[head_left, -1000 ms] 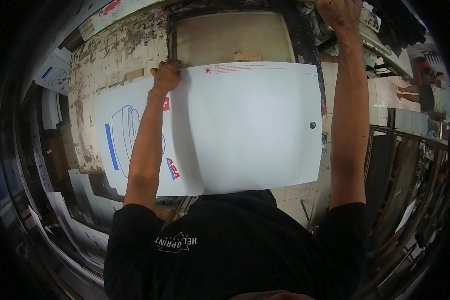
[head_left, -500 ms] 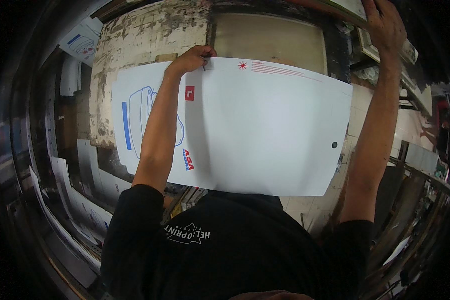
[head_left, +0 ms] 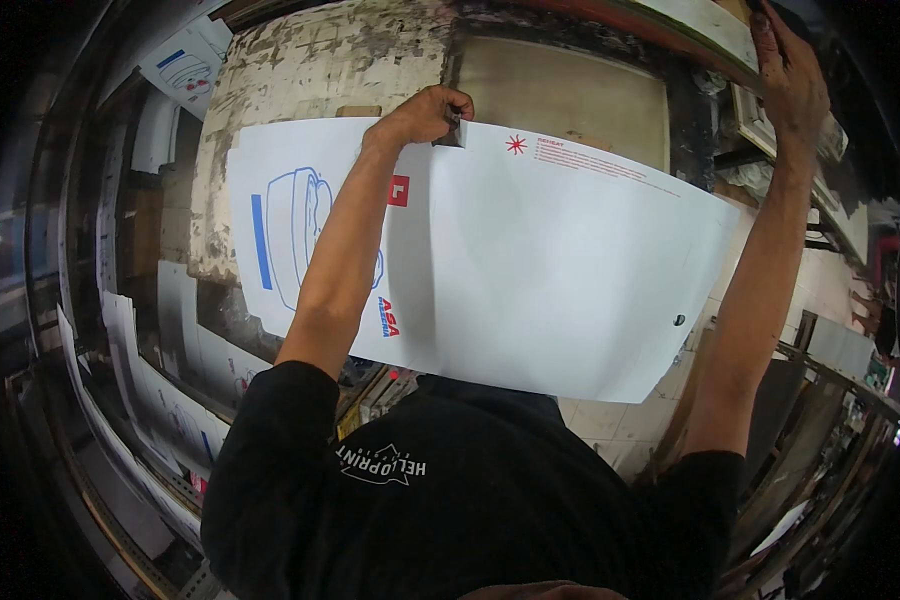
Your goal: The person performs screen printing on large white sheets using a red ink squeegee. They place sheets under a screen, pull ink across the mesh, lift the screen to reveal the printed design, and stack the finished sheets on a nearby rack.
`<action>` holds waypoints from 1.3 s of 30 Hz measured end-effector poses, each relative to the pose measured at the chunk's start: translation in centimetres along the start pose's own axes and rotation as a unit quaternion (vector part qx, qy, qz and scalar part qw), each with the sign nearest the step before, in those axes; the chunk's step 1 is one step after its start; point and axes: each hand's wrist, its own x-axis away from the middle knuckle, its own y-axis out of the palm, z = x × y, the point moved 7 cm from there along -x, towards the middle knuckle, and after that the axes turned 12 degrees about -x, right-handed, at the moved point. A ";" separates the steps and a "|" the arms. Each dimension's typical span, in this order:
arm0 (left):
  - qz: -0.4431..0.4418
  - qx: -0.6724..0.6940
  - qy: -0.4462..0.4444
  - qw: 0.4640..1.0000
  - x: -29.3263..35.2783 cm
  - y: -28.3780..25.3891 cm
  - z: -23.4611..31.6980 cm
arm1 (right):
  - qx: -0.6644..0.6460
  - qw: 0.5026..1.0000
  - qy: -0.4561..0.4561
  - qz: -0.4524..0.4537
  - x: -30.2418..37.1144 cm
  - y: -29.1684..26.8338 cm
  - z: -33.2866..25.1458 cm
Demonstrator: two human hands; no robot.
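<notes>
A large white printed sheet (head_left: 550, 260) lies in front of me, with a blue line drawing, small red and blue prints and fine red lines along its far edge. At that far edge my left hand (head_left: 425, 115) is closed, its fingers pinching the sheet beside a small notch. Beneath the sheet's far side is a worn, paint-stained board (head_left: 310, 70), and next to it a flat beige panel (head_left: 570, 95). My right hand (head_left: 795, 90) reaches to the far right, closed round the end of a long raised frame (head_left: 700, 35); its fingertips are partly hidden.
Similar printed sheets stand on racks at the left (head_left: 160, 400), and another printed sheet (head_left: 185, 70) lies at the far left. Dark shelving (head_left: 820, 430) fills the right side. Pale floor tiles (head_left: 600, 420) show below the sheet.
My left hand and the sheet have shifted a little to the right, and the sheet's right end has swung nearer to me. My right hand stays at the frame.
</notes>
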 end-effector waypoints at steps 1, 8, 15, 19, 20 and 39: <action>0.004 -0.006 -0.009 1.000 0.1 -0.2 0.1 | 0.001 1.000 0.004 0.006 0.0 -0.1 -0.4; 0.058 -0.026 0.037 0.997 -0.4 -0.8 -0.1 | 0.001 1.000 -0.019 0.016 -0.4 -0.1 -0.1; 0.060 -0.012 0.044 0.997 0.3 -0.7 0.2 | 0.018 0.999 -0.027 -0.017 0.0 0.3 1.8; 0.070 0.030 0.096 0.992 2.1 -0.9 1.3 | 0.011 0.998 -0.012 -0.060 0.3 1.0 1.7; 0.076 0.022 0.097 0.992 2.4 -1.0 1.6 | 0.012 0.997 0.002 -0.077 0.4 1.1 1.8; 0.176 -0.049 0.119 0.976 10.9 -3.5 3.4 | -0.131 0.957 -0.001 -0.258 8.0 0.2 -1.1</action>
